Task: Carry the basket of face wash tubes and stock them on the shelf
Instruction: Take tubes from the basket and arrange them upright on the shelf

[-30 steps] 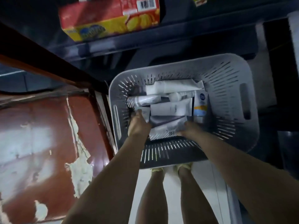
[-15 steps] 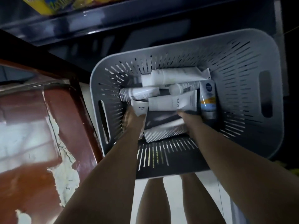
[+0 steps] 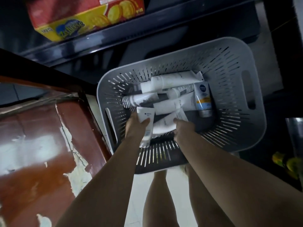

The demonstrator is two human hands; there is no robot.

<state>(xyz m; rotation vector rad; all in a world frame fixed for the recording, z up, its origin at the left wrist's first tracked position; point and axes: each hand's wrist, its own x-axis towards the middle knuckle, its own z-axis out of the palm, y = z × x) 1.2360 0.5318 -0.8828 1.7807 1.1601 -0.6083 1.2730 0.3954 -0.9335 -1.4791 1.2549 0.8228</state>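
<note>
A: Where is the basket [image 3: 232, 89]?
B: At frame centre-right, below the dark shelf [image 3: 114, 38], with white tubes [image 3: 173, 81] piled inside.
A: What are the hands doing?
B: The left hand [image 3: 136, 126] grips a small white tube [image 3: 146, 118], thumb across it. The right hand [image 3: 183, 130] pinches another white tube [image 3: 165, 123] just beside it.
A: What occupies the upper left of the frame?
B: A biscuit box [image 3: 85, 17] on the shelf.

matt slotted plastic basket [image 3: 229, 66], glossy tubes [image 3: 173, 81]
</note>
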